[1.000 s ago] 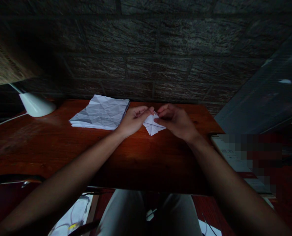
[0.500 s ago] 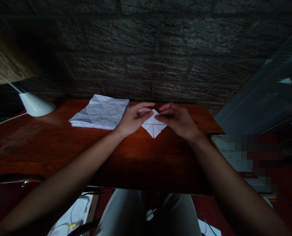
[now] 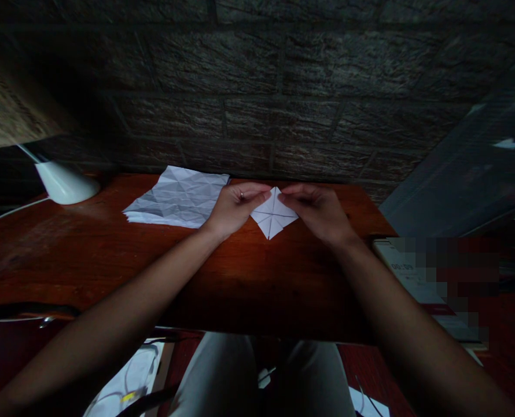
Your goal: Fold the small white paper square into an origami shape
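A small white piece of folded paper (image 3: 271, 219), diamond-shaped with crease lines crossing at its middle, is held between my two hands above the table. My left hand (image 3: 236, 207), with a ring on one finger, pinches its upper left edge between thumb and fingers. On the other side, my right hand (image 3: 316, 209) grips the upper right edge in the same way. The lower point of the paper hangs free toward me. Just left of my left hand lies a stack of creased white sheets (image 3: 179, 197) with a pattern of triangular folds.
The brown wooden table (image 3: 240, 278) ends at a dark stone-block wall (image 3: 249, 87). A lamp with a white base (image 3: 66, 182) stands at the left, its cord running off. At the right lies a device showing digits (image 3: 403, 267), partly pixelated. A grey panel (image 3: 440, 168) leans behind it.
My fingertips have closed onto the paper's upper edges, where they were more spread before. The paper has risen slightly and tilted, and its top corner now shows between my hands.
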The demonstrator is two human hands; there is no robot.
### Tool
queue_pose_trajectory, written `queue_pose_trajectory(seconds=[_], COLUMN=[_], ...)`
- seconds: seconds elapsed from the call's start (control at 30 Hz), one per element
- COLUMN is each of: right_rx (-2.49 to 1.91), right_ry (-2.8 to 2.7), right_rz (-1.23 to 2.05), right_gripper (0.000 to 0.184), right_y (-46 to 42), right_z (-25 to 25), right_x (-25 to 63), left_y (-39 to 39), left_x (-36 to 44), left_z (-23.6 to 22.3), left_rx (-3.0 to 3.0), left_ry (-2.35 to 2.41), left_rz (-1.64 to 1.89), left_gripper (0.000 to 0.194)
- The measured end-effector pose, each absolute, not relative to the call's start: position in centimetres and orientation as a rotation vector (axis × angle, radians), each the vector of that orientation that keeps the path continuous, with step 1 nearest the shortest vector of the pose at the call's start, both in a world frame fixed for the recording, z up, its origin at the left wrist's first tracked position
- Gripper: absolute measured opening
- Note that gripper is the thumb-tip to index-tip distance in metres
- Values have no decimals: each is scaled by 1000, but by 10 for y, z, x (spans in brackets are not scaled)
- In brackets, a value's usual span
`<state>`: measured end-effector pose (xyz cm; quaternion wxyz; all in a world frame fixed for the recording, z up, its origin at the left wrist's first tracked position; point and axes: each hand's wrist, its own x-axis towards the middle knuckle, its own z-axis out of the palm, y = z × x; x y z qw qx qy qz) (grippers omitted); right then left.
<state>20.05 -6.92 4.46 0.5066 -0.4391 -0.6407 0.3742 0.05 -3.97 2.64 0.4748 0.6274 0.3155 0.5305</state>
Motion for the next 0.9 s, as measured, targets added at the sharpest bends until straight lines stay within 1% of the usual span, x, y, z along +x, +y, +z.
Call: queue_pose_trajectory(seconds=[0.13,0.4,0.57,0.67,0.77,0.9], right_rx=[-1058,-1052,-1067,-1082,-1084,-1090], right_ry=[-1535,-1475,-1491,-1504,-1538,-1577], right_rz=[900,974,937,900,874,843], right_gripper=[23,30,24,22,19,15], right_y=[-69,-70,-70,-70,-70,-71], right_z=[44,45,45,44,44,45], right_x=[200,198,198,199,199,200], left_y=[-40,-39,-41,-41,-40,-41], left_x=[1,2,4,4,3,1], left_z=[26,24,26,26,27,28], left_rx=[1564,1653,1703,1714,1744,1775], left_ry=[781,769,758,770,751,741], left_rz=[1326,1311,1338,1325,1279,1204], left_gripper=[22,26,22,23,25,22])
